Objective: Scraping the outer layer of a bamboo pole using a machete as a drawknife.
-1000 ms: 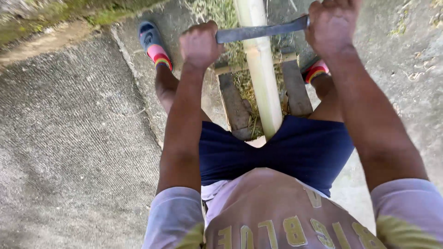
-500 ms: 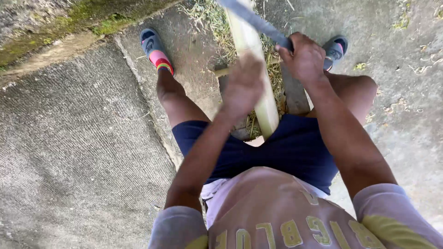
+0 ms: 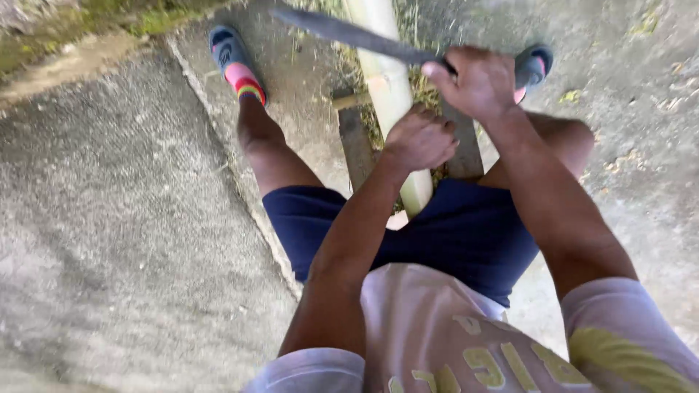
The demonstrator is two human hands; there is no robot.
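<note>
Nearest the camera sits the person's pale shirt (image 3: 429,327) with yellow lettering, and just beyond it the dark blue shorts (image 3: 466,233); both bare forearms reach forward from the short sleeves over the lap. The left hand (image 3: 421,138) is clenched around a pale bamboo pole (image 3: 386,80), gripping it from above at the point where the pole runs down between the knees; the pole's lower end disappears at the edge of the shorts. The right hand (image 3: 477,84) is a little farther out and higher, closed on the handle of a long dark blade (image 3: 349,35); the blade stretches up and to the left, crossing over the pole at an angle, its tip blurred. Under the pole lie weathered wooden slats (image 3: 357,145), with dry grass and shavings between them. Farther still, the feet rest on the grey concrete ground (image 3: 131,218) in blue sandals, the left foot (image 3: 234,62) wearing a striped band, the right foot (image 3: 533,65) partly hidden behind the right hand; moss edges the far concrete border (image 3: 109,22).
</note>
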